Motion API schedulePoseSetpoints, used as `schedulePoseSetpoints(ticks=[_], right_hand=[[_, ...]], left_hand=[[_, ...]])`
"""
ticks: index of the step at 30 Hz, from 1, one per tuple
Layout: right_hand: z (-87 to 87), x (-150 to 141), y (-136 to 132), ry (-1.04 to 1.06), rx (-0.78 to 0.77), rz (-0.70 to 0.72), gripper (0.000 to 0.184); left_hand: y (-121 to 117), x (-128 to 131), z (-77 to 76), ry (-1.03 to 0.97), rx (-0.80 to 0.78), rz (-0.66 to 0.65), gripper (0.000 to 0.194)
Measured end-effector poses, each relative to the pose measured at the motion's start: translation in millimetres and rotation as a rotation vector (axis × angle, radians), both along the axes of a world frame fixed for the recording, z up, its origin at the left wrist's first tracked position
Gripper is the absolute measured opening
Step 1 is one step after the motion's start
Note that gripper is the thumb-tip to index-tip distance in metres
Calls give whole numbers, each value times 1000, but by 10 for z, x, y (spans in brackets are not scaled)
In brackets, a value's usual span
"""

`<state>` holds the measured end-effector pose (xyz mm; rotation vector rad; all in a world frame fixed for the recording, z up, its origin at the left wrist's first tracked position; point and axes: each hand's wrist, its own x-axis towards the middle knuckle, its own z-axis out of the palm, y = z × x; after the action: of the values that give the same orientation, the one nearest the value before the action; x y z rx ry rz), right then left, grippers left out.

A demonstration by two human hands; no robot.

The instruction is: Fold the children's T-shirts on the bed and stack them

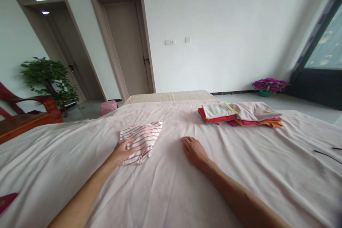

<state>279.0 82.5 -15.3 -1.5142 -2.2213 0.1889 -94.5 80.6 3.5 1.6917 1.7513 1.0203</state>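
A folded white garment with red stripes [143,142] and a pink patch lies on the pale pink sheet [160,196]. My left hand [124,151] rests on the garment's left edge, its thumb and fingers apart. To the right, my right hand [194,150] lies palm down on the sheet with fingers stretched out and nothing held. Beyond it sits a stack of folded clothes, with a white piece with yellow trim [217,110] above red cloth. Right beside that is a second folded pile, topped by a pale mauve garment [253,111] over magenta and orange cloth.
Dark thin cords or straps [327,155] lie at the right edge. A magenta item [7,199] shows at the lower left. Around the bed are a wooden chair [50,108], a pink stool [109,107], a leafy plant [48,78] and purple flowers [270,84].
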Motion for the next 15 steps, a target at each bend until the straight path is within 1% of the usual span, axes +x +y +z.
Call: schedulePoseSetpoints(ticks=[2, 3, 4, 6, 8, 9, 11, 13, 15], right_hand=[[11, 2, -8, 1, 6, 27, 36], [18, 5, -13, 4, 11, 38, 35], [24, 8, -18, 7, 16, 49, 34], [33, 14, -26, 10, 27, 56, 34], [37, 19, -31, 9, 32, 54, 33], [38, 21, -32, 8, 34, 54, 33], [39, 24, -32, 8, 38, 57, 33], [35, 28, -31, 20, 45, 61, 33], [24, 38, -27, 46, 48, 66, 32]], left_hand=[[-66, 36, -49, 157, -15, -141, 65], [-95, 43, -68, 233, -12, -204, 62], [-122, 46, -85, 304, -7, -245, 57], [-169, 44, -103, 430, -11, -271, 37], [-200, 46, -93, 534, 0, -230, 17], [-209, 52, -72, 572, 14, -194, 15], [-207, 75, 7, 592, 25, -108, 17], [-178, 115, 148, 504, 15, 5, 15], [-127, 180, 357, 287, 43, 92, 13]])
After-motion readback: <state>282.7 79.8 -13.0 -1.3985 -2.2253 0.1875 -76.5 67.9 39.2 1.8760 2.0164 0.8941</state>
